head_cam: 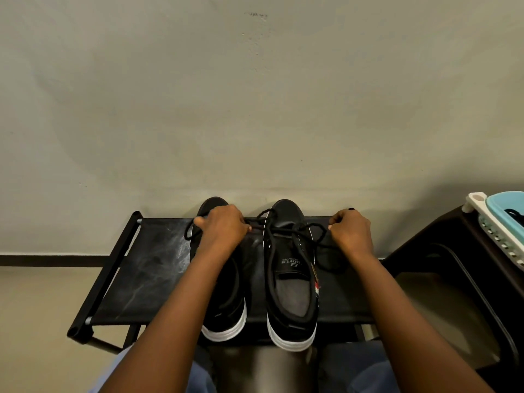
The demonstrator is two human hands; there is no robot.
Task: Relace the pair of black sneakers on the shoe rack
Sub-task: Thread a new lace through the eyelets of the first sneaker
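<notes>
Two black sneakers with white soles stand side by side on the black shoe rack [147, 268], toes toward the wall. My left forearm covers most of the left sneaker [226, 313]. The right sneaker [292, 282] shows its grey insole and tongue label. Its black lace [286, 231] is crossed and pulled out sideways over the tongue. My left hand [224, 228] grips one lace strand to the left of the right sneaker. My right hand [351, 231] grips the other strand to the right. Loose lace loops hang beside both hands.
A plain wall stands right behind the rack. A dark brown plastic stool or table [453, 279] stands at the right, carrying a teal and white basket [499, 219]. Beige floor lies to the left. My knees in blue cloth sit below the rack's front edge.
</notes>
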